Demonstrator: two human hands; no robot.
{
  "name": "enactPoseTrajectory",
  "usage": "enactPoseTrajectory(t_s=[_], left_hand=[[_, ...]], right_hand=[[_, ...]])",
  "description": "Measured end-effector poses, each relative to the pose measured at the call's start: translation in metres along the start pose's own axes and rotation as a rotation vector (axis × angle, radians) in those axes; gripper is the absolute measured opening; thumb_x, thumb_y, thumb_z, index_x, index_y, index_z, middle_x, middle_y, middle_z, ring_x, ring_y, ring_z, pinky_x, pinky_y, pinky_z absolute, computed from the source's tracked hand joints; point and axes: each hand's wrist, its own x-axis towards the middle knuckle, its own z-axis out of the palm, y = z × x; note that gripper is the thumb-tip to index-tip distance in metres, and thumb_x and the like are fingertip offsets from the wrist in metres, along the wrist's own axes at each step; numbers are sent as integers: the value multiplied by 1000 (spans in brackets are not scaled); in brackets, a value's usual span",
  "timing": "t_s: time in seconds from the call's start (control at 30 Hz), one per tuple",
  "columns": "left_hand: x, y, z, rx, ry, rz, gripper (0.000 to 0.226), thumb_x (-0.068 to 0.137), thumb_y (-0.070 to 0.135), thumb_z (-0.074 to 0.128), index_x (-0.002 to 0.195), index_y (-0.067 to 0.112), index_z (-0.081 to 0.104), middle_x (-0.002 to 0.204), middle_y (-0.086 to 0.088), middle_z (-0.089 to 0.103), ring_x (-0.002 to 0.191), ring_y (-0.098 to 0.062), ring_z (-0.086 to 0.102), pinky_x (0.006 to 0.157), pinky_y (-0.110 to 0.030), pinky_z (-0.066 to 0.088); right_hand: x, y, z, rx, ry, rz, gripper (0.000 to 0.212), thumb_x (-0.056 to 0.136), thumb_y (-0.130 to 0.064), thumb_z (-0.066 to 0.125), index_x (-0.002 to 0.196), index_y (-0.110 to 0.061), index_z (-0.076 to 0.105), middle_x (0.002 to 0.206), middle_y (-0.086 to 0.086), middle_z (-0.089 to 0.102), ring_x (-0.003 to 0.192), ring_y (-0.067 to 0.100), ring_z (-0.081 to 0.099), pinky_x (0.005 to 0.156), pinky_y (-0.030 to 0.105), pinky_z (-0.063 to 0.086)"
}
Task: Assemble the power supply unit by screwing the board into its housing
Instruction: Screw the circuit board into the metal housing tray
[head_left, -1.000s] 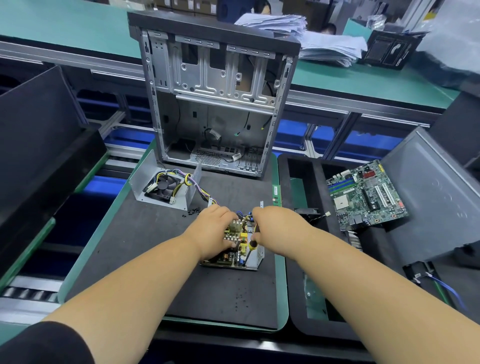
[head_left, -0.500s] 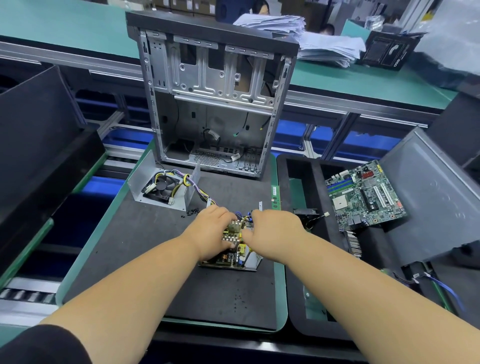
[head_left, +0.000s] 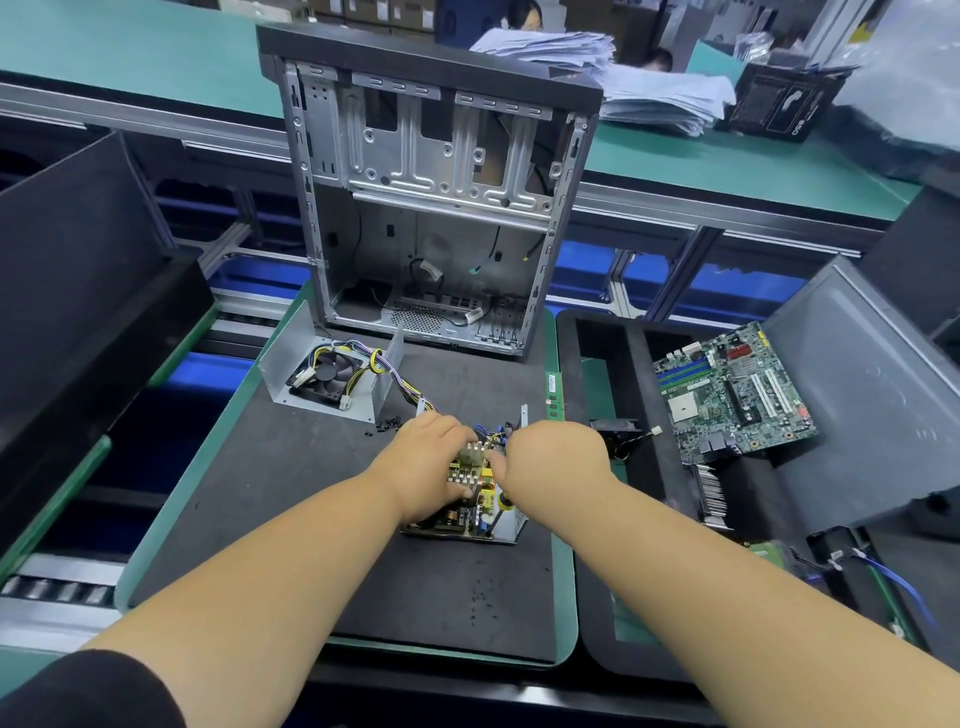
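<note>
Green power supply board (head_left: 467, 506) sits in its metal housing (head_left: 511, 525) on the black mat (head_left: 291, 467), toward the mat's right edge. Left hand (head_left: 428, 465) lies over the board's left half, fingers curled onto its components. Right hand (head_left: 553, 457) is curled at the board's right side; what it grips cannot be told.
</note>
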Motion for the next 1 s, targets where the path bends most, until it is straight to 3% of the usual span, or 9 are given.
enactPoseTrajectory(t_s=[0.13, 0.23, 0.33, 0.5, 0.63, 0.7, 0.8, 0.9, 1.0], left_hand=[[0, 0, 0, 3, -1, 2, 68, 77, 45, 75, 135, 21, 49, 130, 3, 52, 123, -19, 41, 109, -30, 29], [0, 1, -1, 6, -2, 1, 69, 77, 47, 75, 135, 21, 49, 130, 3, 52, 124, -19, 40, 109, -29, 28], [0, 1, -1, 13, -2, 1, 70, 77, 47, 74, 137, 22, 47, 131, 4, 50, 125, -18, 38, 109, -27, 26], [-1, 1, -1, 13, -8, -3, 70, 80, 47, 73, 139, 22, 45, 134, 4, 49, 126, -18, 37, 110, -27, 26], [0, 0, -1, 8, -11, -8, 70, 79, 47, 73, 139, 22, 45, 133, 4, 49, 126, -18, 37, 111, -29, 27], [0, 0, 0, 4, -7, -7, 70, 78, 47, 74, 138, 22, 46, 133, 4, 50, 126, -19, 38, 110, -29, 27], [0, 0, 0, 12, -9, -2, 71, 77, 49, 74, 137, 23, 47, 131, 5, 50, 125, -18, 39, 110, -30, 28], [0, 0, 0, 17, -7, 0, 71, 76, 50, 74, 136, 23, 47, 130, 5, 51, 124, -18, 39, 109, -29, 28], [0, 0, 0, 17, -7, 1, 71, 77, 50, 74, 136, 22, 47, 131, 5, 50, 124, -18, 39, 109, -29, 28]], right_hand=[[-3, -1, -1, 111, -11, 3, 43, 100, -51, 31, 76, -16, 42, 72, 0, 48, 66, 24, 45, 51, 27, 27], [-6, 4, -13, 300, -129, -115, 18, 92, -34, 46, 95, -19, 36, 93, 3, 51, 79, 26, 45, 64, 35, 38], [-7, 9, -20, 280, -186, -167, 21, 92, -23, 54, 109, -15, 45, 99, 5, 55, 81, 25, 48, 69, 37, 47], [-1, 8, -20, 79, -193, -103, 24, 97, -39, 52, 92, -15, 51, 73, -1, 42, 73, 24, 47, 58, 31, 36], [-4, 5, -8, 35, -129, 35, 37, 98, -27, 42, 63, -15, 41, 64, -2, 38, 55, 18, 37, 50, 23, 30], [-7, 4, -7, 51, -110, 22, 35, 99, -29, 39, 67, -14, 43, 65, -3, 37, 61, 21, 42, 53, 24, 33], [-10, 6, -13, 227, -129, -57, 22, 93, -38, 43, 94, -16, 46, 82, -2, 47, 77, 25, 46, 61, 32, 37], [-9, 10, -20, 322, -224, -182, 20, 90, -29, 49, 103, -15, 42, 101, 5, 53, 82, 27, 45, 70, 37, 43], [-2, 16, -19, 305, -272, -193, 22, 93, -26, 56, 105, -12, 47, 103, 9, 57, 80, 26, 49, 65, 34, 38]])
